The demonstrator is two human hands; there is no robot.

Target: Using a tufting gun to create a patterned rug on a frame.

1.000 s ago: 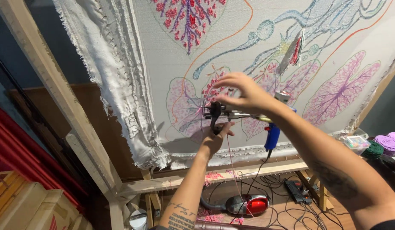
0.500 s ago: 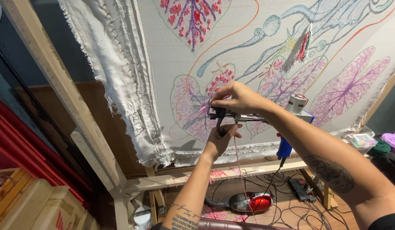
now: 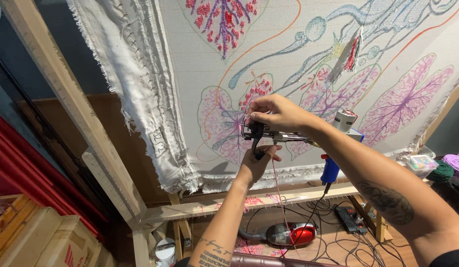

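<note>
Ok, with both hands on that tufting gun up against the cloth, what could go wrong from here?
The right hand has its fingers at the needle end of the tufting gun; if it runs, they could get pricked. The pink yarn hangs loose beside the left hand and may snag. The cord drops into a tangle of cables on the floor, so a tug might jerk the gun off the cloth.

cloth (image 3: 200, 74): white, pink-purple leaf pattern | tufting gun (image 3: 333, 170): blue handle | vacuum (image 3: 294, 233): red
</note>
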